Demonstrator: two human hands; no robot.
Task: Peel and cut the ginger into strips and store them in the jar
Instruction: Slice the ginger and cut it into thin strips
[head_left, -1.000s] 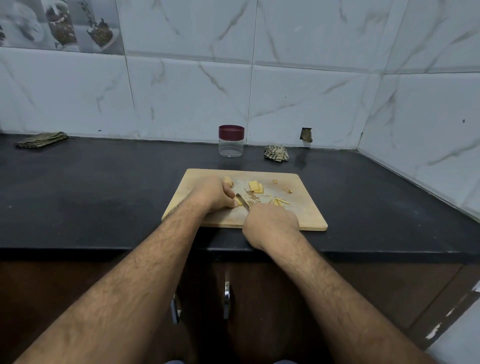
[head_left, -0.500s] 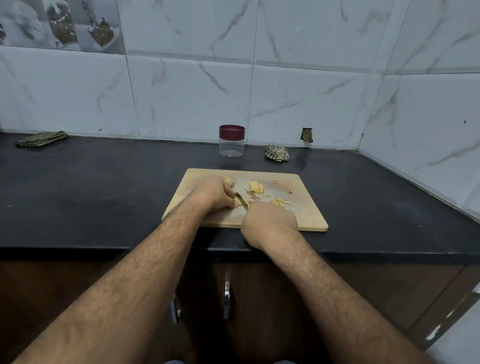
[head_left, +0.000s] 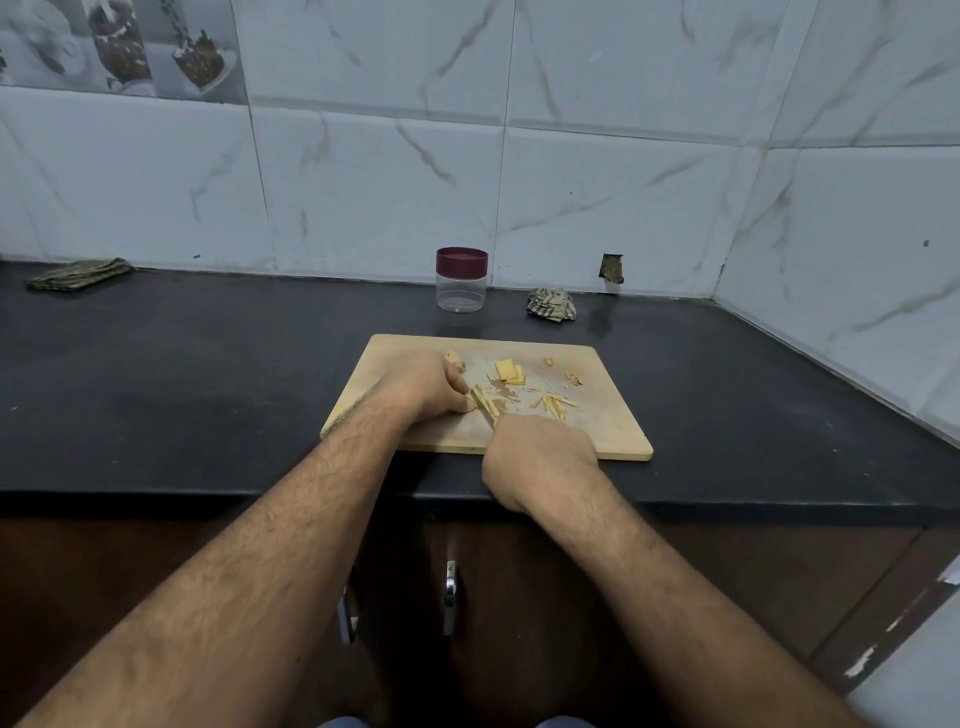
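Two bare hands work over a pale rectangular wooden cutting board on the black stone counter. The left hand presses curled fingers on a small ginger piece, mostly hidden beneath them. The right hand is closed around a knife, its blade just beside the left fingertips. Thin yellow ginger strips and flat slices lie mid-board. A clear plastic jar with a maroon lid stands behind, apart, lid on.

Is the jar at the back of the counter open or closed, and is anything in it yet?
Closed and empty: the jar stands upright, its maroon lid on, the clear body showing nothing inside.
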